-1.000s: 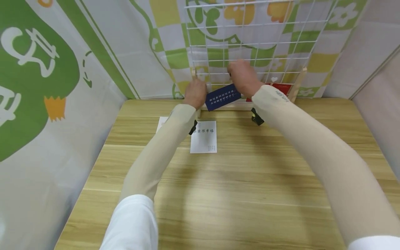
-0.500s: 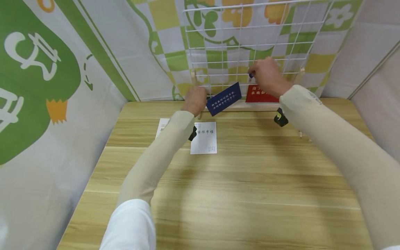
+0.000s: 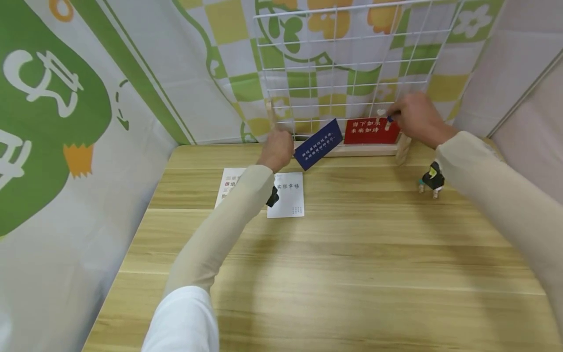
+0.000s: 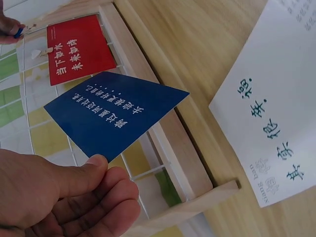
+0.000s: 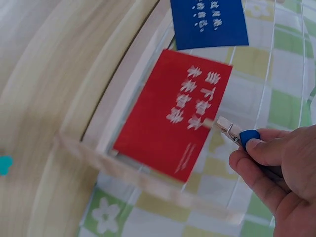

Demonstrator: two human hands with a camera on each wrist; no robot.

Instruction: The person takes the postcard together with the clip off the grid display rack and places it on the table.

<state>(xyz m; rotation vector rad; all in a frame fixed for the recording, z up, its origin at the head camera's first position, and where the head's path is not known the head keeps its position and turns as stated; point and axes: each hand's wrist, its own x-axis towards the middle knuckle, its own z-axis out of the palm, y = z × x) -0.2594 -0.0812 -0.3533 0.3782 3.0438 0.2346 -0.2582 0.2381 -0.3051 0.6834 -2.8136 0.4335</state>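
My left hand pinches a blue card by one corner, thumb on top in the left wrist view. The card carries white writing and slants in front of the white wire grid. Beside it, a red card lies against the grid's lower right, with a white-heart clothespin at its upper edge. My right hand pinches a small wooden clothespin by its blue end. In the right wrist view that clothespin's tip is near the red card's edge; whether it touches is unclear.
A wooden stand supports the grid at the back of the wooden table. White printed cards lie under my left forearm. Small clothespins sit on the right, partly hidden by the right wrist camera.
My right hand has moved right, away from the blue card, with the clothespin between its fingers, and the red card is uncovered. The blue card has tilted more steeply in my left hand.
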